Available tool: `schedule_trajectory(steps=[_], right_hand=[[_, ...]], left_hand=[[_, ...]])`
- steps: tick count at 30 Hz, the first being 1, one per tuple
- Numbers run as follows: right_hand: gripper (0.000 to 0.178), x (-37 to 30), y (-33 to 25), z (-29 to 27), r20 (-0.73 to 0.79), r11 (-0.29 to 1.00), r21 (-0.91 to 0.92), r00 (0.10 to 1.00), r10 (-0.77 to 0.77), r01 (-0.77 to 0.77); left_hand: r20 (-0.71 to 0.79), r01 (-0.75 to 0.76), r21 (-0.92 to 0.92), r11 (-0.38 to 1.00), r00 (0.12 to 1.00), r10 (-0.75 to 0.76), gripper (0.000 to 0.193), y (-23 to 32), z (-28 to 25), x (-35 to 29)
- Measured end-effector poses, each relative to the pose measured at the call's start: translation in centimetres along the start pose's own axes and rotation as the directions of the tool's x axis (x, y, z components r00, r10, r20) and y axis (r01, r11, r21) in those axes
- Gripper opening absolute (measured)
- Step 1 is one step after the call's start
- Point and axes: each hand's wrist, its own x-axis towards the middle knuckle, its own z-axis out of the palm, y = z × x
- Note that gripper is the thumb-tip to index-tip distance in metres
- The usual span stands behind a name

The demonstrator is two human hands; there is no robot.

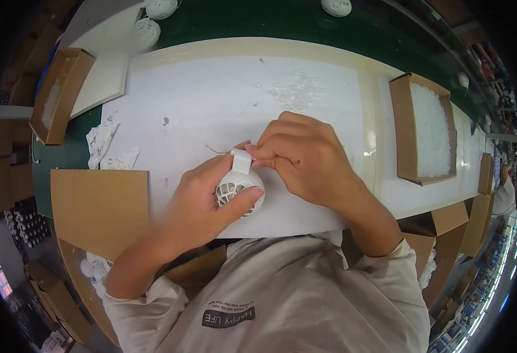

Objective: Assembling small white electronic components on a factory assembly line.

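Observation:
My left hand [195, 203] is wrapped round a white plastic ball [233, 185] with an openwork lattice side, its thumb lying across the front. A flat white tab [242, 162] stands up from the top of the ball, pointing away from me. At the right edge of this tab, my right hand [305, 156] is closed in a pinch. Whatever those fingertips hold is too small to make out. A short thin cord [214, 150] sticks out just beyond the left fingers. Small clear pieces [298, 91] lie scattered on the white tabletop beyond my hands.
An open cardboard box [408, 132] of small translucent pieces stands at the right; a narrower one [73, 88] is at the far left. Crumpled white scraps [101, 141] lie above a cardboard flap [99, 206]. More white balls [336, 7] rest on the green surface at the back.

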Motion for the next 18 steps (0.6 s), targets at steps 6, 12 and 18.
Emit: schedule_trajectory(steps=[6, 12, 18], right_hand=[[0.017, 0.5, -1.0, -1.1, 0.047, 0.948, 0.278, 0.988, 0.149, -0.156], [0.036, -0.9, -0.8, -5.1, 0.154, 0.963, 0.095, 0.959, 0.237, -0.253], [0.023, -3.5, -0.2, -5.6, 0.457, 0.913, -0.260, 0.793, 0.402, -0.314]], left_hand=[[-0.056, -0.119, 0.114, 0.986, 0.990, 0.126, 0.042, 0.4, 0.1, -0.9], [0.023, -0.076, -0.009, 0.997, 0.997, 0.077, 0.040, -0.7, -4.7, -3.6], [-0.481, 0.321, 0.030, 0.946, 0.835, -0.268, 0.042, -1.5, -12.1, -17.8]])
